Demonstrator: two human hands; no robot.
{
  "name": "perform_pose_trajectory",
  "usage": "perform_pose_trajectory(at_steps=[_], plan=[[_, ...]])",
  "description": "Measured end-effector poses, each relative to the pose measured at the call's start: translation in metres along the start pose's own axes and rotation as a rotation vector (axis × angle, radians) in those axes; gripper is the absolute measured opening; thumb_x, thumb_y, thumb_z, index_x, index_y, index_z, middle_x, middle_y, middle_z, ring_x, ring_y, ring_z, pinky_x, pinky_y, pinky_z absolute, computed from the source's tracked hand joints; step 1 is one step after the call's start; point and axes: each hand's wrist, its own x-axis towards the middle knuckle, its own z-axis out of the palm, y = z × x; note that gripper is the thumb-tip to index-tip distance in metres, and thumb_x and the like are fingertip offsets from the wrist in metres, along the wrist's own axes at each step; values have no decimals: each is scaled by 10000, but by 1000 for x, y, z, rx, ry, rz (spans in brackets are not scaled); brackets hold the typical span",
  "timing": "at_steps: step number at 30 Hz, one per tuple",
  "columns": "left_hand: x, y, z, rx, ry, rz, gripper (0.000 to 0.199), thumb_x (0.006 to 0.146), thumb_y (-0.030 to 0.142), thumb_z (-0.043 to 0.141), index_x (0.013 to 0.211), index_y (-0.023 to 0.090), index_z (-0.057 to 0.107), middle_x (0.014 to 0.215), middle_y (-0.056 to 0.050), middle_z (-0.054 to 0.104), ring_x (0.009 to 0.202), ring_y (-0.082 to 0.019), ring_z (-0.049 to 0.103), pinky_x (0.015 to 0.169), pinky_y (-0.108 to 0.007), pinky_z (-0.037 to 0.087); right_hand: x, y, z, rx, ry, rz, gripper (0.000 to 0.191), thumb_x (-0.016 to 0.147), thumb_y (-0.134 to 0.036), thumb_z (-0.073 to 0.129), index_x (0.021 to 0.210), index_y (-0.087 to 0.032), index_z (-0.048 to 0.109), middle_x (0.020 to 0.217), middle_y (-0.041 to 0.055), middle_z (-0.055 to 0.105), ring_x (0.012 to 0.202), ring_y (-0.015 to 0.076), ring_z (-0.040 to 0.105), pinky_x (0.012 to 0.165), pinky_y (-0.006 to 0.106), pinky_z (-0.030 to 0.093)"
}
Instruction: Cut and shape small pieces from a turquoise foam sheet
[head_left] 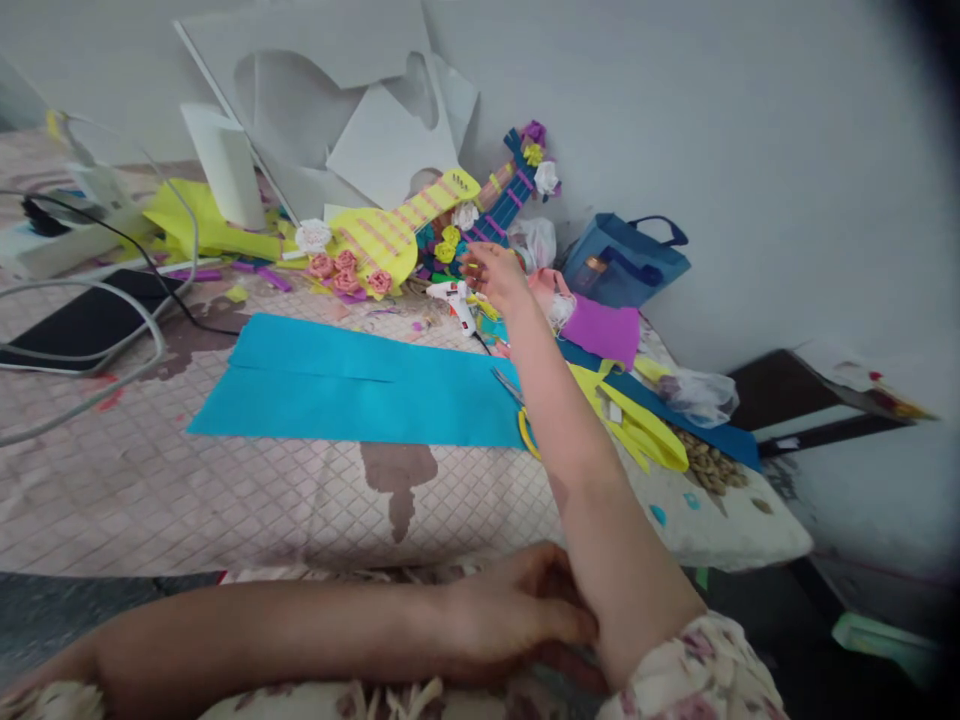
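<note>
From my remote view, my right fingers bend loosely at upper centre of the frame, beside the flowered blue guitar shape; I cannot tell whether that right hand grips anything; the white glue gun lies just below it; my left hand is at bottom centre, fingers curled by my right forearm, their grasp unclear to me; the turquoise sheet spans mid-frame, yellow-handled scissors at its right end.
</note>
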Motion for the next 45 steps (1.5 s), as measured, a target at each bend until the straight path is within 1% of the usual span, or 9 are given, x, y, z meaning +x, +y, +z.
perform_pose_trajectory(at_steps=[4, 7, 11, 17, 22, 28, 34, 39, 45], plan=[[-2, 14, -12, 154, 271, 283, 442, 572, 184, 812, 922, 191, 542, 1113, -95, 576, 1149, -243, 504, 930, -369, 422, 9, 2, -10, -7, -16, -55, 288, 810, -465, 617, 885, -202, 527, 856, 8, 607, 757, 126, 614, 679, 284, 506], [-6, 20, -15, 93, 173, 282, 531, 589, 181, 803, 1045, 209, 532, 1264, -119, 500, 1163, -253, 500, 847, -352, 471, 12, 2, -9, -20, -47, -84, 336, 812, -518, 586, 908, -198, 548, 861, 7, 610, 831, 146, 627, 701, 297, 515], [-12, 12, -13, 136, -123, 28, 432, 621, 213, 787, 1001, 185, 584, 961, -64, 640, 864, -186, 625, 729, -325, 492, 9, -3, -5, -35, -99, -120, 344, 822, -523, 567, 913, -191, 565, 861, -2, 617, 852, 146, 637, 685, 278, 521], [8, -1, -13, -78, 130, 178, 507, 453, 111, 801, 919, 168, 608, 965, -48, 637, 950, -189, 607, 853, -302, 443, 3, -12, 4, -9, -134, -115, 348, 801, -516, 607, 912, -186, 581, 858, 10, 620, 850, 158, 634, 688, 292, 524], [0, -13, -19, 255, -342, 65, 396, 509, 179, 821, 863, 165, 643, 826, -7, 617, 813, -163, 610, 803, -312, 461, -7, -20, 6, -50, -178, -116, 330, 812, -496, 609, 905, -180, 594, 852, 12, 628, 842, 164, 635, 686, 302, 517], [17, -20, -34, 159, -129, 257, 601, 579, 221, 785, 1129, 233, 541, 1193, -65, 560, 1152, -230, 537, 911, -378, 452, -32, -27, 6, -87, -279, -126, 296, 828, -466, 612, 876, -175, 583, 761, -12, 609, 652, 91, 604, 583, 213, 478], [-1, 0, -37, 926, -700, 103, 261, 764, 187, 556, 1001, 126, 646, 925, -42, 664, 962, -239, 651, 816, -288, 496, -59, -18, 1, -224, -262, -212, 304, 809, -474, 642, 767, -185, 556, 554, -62, 506, 430, 48, 427, 417, 182, 350], [-33, 56, -42, 1462, -152, 332, 290, 806, 99, 487, 1043, 137, 649, 1006, -84, 704, 907, -189, 655, 809, -261, 487, -118, 2, -41, -546, -193, -191, 328, 828, -497, 582, 714, -196, 521, 526, -51, 480, 431, 79, 420, 420, 212, 330], [-58, 114, -88, 1929, 300, 352, 277, 902, 187, 422, 1084, 159, 629, 1089, -95, 682, 988, -220, 627, 813, -305, 480, -181, 32, -114, -1066, -234, -48, 209, 786, -392, 603, 829, -194, 555, 696, 2, 581, 620, 151, 539, 595, 279, 408]])
